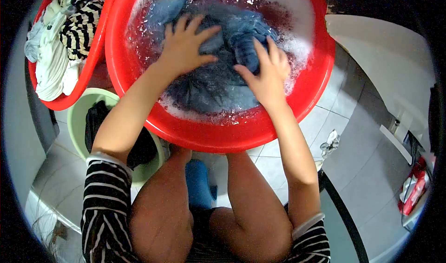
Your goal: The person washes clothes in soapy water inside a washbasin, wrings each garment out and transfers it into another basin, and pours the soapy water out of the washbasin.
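Blue denim garment lies wet and bunched in soapy water inside a large red basin. My left hand, palm down with fingers spread wide, is over the cloth on the left side and holds nothing. On the right, my right hand has its thumb and fingers around a raised, darker fold of the denim. Part of that fold is hidden under the fingers. White suds float along the basin's right and upper edges.
At upper left, a smaller red tub holds white and black-striped clothes. Below it, a pale green bucket contains black cloth. A blue slipper is between my legs. A crumpled wrapper lies on the tiles.
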Action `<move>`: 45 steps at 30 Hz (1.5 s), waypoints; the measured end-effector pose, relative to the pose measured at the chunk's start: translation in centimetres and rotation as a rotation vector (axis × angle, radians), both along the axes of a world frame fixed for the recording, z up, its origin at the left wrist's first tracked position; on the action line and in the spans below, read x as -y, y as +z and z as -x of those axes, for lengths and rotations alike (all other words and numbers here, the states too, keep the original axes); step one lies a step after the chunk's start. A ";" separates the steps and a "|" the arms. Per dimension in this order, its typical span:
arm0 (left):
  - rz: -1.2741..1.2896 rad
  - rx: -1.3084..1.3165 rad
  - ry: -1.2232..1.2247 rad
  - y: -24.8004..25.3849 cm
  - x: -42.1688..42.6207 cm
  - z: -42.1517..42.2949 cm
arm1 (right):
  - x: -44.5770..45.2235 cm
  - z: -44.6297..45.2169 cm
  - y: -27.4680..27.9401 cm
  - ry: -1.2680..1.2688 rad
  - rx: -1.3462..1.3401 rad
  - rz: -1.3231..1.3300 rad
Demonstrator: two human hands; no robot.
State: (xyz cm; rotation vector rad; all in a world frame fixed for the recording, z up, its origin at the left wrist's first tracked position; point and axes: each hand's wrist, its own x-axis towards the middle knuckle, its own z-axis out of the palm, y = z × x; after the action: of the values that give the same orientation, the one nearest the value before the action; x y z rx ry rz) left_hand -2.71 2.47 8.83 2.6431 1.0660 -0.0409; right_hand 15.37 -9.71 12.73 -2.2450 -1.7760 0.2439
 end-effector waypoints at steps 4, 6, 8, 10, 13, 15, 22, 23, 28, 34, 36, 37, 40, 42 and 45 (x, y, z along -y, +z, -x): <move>0.094 0.033 0.141 -7.9 -1.2 -2.0 | -1.8 0.3 -4.8 -0.202 -0.040 0.155; 0.058 0.004 -0.006 -9.8 -1.5 -2.2 | -2.3 -0.8 -8.5 -0.160 0.021 0.209; 0.120 -0.235 -0.225 -9.8 -1.6 -1.1 | -2.8 -0.6 -9.7 0.052 0.265 0.241; 0.179 -0.042 -0.110 -10.0 -1.1 -0.9 | -4.4 -0.1 -6.2 -0.201 0.061 0.559; 0.295 0.248 0.085 -9.4 0.7 -1.4 | -3.8 0.1 -5.4 -0.441 -0.502 0.437; 0.412 0.450 0.253 -6.7 1.3 -3.1 | -4.9 0.4 -7.2 -0.765 -1.121 0.244; 0.316 0.647 0.130 4.9 3.6 -4.7 | -4.6 2.4 -1.7 -0.760 -2.022 -0.201; 0.270 0.685 0.092 5.1 2.9 -4.6 | -4.5 3.0 0.0 -0.783 -2.090 -0.231; 0.048 0.582 0.234 1.3 -1.1 -3.4 | -3.9 2.0 2.7 -0.817 -1.612 -0.152; 0.063 0.446 0.268 2.9 -3.0 0.1 | 0.3 -3.1 4.1 -0.672 -1.201 -0.172; -0.154 0.431 0.185 3.3 -2.2 -0.3 | 1.5 -3.3 2.0 -0.464 -0.798 -0.151; -0.067 0.351 0.104 4.0 -1.3 -0.6 | 1.2 -2.4 2.5 -0.366 -0.639 -0.101; 0.011 0.170 -0.178 1.6 1.6 -0.7 | 1.5 0.2 0.4 -0.041 -0.225 -0.025; 0.113 -0.069 -0.149 0.0 0.8 -0.7 | 0.6 1.7 0.4 -0.001 0.006 0.150; 0.109 0.041 0.095 -7.1 0.1 -1.2 | -0.8 0.3 -2.9 -0.192 -0.089 0.212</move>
State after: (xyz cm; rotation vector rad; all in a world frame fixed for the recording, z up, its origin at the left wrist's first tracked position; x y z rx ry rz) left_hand -1.52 2.38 1.72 2.4836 1.1410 -0.0245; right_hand 15.05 -8.87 9.86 -2.4879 -1.5405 0.5053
